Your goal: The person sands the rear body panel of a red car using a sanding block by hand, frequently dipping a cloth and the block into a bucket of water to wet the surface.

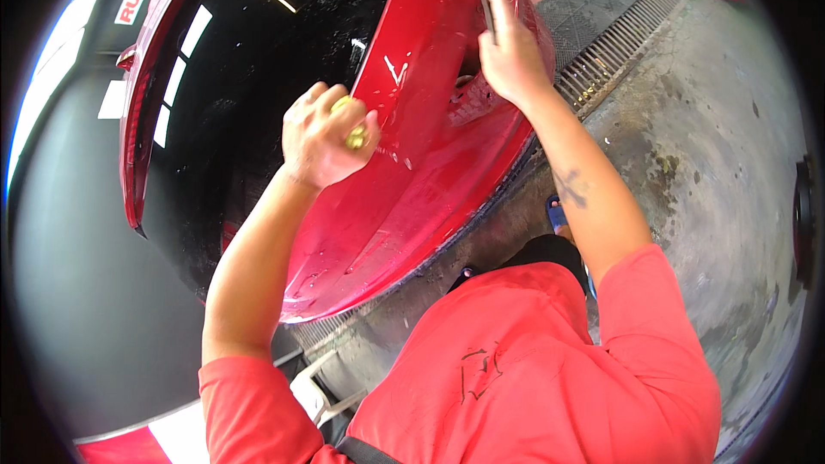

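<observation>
A glossy red car [369, 232] with wide dark glass [275, 51] fills the middle, its red paint showing wet-looking streaks and white reflections. My left hand [325, 137] is closed around a small yellow-green wad [357, 136], over the line where the glass meets the red bodywork. Most of the wad is hidden in the fingers, so cloth or sponge cannot be told apart. Farther off to the right, my right hand [513, 56] grips a thin, flat dark piece [487, 10] by the car's far right end. Motion slightly blurs these fingers.
A metal floor grate [614, 43] runs along the wet, stained concrete floor [687, 146] on the right. A white plastic chair [318, 391] stands at lower left, beside a dark grey wall [77, 249]. My foot in a blue sandal [555, 210] is close to the car.
</observation>
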Available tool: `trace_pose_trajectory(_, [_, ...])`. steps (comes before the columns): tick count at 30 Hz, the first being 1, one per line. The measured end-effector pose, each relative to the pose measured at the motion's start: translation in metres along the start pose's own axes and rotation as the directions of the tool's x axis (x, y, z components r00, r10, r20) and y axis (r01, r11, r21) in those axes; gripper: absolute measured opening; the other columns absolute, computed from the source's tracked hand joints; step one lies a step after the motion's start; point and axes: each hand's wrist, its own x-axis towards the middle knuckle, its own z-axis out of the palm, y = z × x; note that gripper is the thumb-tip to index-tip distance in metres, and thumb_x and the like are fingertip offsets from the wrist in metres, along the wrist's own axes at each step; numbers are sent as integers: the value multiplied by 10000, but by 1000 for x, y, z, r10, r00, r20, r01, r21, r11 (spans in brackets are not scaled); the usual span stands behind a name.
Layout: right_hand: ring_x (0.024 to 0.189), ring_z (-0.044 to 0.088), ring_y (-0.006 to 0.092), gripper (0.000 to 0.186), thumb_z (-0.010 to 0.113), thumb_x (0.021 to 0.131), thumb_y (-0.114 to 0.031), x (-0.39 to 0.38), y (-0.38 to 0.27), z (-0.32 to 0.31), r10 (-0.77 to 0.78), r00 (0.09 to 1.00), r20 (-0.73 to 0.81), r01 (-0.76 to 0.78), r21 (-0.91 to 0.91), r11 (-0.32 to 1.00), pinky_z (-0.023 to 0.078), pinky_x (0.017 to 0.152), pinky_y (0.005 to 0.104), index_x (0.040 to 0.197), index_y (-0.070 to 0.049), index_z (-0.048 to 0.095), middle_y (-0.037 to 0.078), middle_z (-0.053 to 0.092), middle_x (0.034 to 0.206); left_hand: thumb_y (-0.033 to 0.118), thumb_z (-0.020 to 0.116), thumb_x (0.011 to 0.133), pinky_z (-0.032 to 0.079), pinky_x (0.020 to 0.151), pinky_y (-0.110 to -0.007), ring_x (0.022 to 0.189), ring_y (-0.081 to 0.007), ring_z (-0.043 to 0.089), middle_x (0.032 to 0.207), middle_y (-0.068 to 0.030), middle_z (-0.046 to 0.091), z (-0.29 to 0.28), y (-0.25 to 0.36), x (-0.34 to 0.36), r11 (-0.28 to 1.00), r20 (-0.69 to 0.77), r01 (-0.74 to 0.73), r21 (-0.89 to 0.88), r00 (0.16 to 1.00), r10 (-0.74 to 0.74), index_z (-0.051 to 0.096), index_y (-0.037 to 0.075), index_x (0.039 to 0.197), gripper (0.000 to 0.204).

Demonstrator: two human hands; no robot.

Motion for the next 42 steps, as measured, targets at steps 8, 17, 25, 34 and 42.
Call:
trace_pose_trajectory(8, [1705,168,496,723,425,1203,-346,-221,-135,126,15,1000,0,-15,-94,995,193,1328,697,1763,39,179,325,156,1830,217,836,908,535,688,-470,765,-334,635,795,-91,632,-6,6,-52,987,-171,139,86,978,-123,668,117,763,242])
trace_pose_trajectory(17, [1674,319,384,714,333,1210,-487,-51,-33,72,228,957,-182,-259,-170,951,249,1341,630,1702,30,364,282,307,1799,245,824,913,551,729,-475,807,-346,649,825,-95,657,-4,24,-36,988,-186,145,49,973,-134,684,109,804,224])
trace_pose_trajectory(25, [1699,118,534,760,359,1199,-471,-143,-74,103,107,994,-21,-107,-359,927,83,1340,701,1763,19,225,289,195,1836,196,843,869,528,687,-447,758,-308,635,789,-83,636,-4,16,-49,985,-178,167,47,972,-157,673,116,774,211])
trace_pose_trajectory(34, [1656,366,362,571,438,1192,-413,69,49,-1,-8,990,138,54,-336,940,257,1335,644,1654,-86,513,196,437,1762,89,874,760,508,647,-422,717,-296,618,755,-85,637,-5,18,-33,987,-178,163,-19,970,-163,682,104,758,192])
trace_pose_trajectory(42, [1699,204,494,717,514,1166,-312,-106,-77,87,-9,994,109,32,-212,977,163,1295,773,1751,-2,237,289,216,1830,103,875,740,500,660,-428,711,-308,607,775,-89,629,-5,14,-41,984,-135,178,0,975,-176,662,117,763,215])
